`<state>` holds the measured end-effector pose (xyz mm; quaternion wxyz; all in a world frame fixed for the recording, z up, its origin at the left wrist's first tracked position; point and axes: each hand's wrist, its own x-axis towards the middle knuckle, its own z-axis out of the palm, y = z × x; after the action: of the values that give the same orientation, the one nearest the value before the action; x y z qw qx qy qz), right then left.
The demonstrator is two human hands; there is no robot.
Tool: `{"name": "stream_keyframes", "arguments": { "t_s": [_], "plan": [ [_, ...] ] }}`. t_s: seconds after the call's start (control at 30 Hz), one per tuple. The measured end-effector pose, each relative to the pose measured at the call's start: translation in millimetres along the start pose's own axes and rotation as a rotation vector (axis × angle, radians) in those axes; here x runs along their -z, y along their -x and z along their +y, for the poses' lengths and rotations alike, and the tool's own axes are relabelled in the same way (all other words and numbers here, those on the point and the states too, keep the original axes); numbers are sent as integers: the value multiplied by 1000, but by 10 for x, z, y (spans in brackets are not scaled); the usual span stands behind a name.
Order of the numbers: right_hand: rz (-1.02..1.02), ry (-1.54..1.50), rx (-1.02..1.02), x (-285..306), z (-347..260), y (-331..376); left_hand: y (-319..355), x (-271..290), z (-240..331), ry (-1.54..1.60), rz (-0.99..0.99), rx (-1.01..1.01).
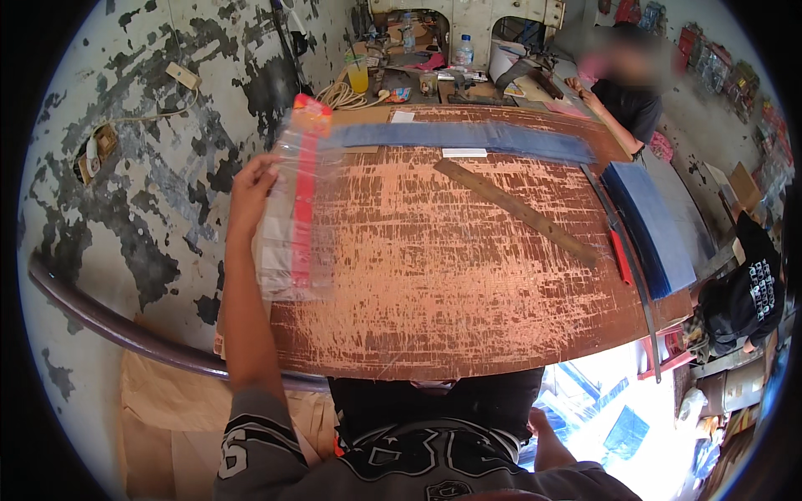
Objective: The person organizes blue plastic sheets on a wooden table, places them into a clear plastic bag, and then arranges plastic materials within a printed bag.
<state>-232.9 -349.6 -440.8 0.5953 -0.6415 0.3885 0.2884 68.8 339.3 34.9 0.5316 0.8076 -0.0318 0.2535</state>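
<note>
My left hand (255, 177) is at the left side of the table, its fingers closed on the edge of a clear plastic bag (280, 217) with a red strip and an orange-red top. The bag stretches along the table's left edge and is slightly blurred. Low at the table's front edge, beside my body, is my right hand (533, 420); its fingers are mostly hidden. A long blue translucent plastic strip (451, 135) runs across the far part of the table, its left end reaching the bag. In mid-table a worn brown ruler-like bar (518, 209) lies slantwise.
The scratched brown tabletop (401, 284) carries a stack of blue sheets (647, 225) on the right. Beside it lie a long dark metal strip (639, 292) and a red-handled tool (621, 255). A co-worker (626, 92) sits at the far right; a pipe (125, 330) runs left.
</note>
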Motion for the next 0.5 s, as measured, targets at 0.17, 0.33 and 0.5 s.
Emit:
{"name": "stream_keyframes", "arguments": {
  "t_s": [0.17,0.33,0.5],
  "plan": [
    [3,-122,-64,385,238,-317,179,486,-463,-188,-7,157],
    [52,-226,-175,981,898,-264,340,836,-889,-231,-69,281],
    [88,-151,-289,1405,1577,48,218,1555,-1528,-780,45,110]
  ]
}}
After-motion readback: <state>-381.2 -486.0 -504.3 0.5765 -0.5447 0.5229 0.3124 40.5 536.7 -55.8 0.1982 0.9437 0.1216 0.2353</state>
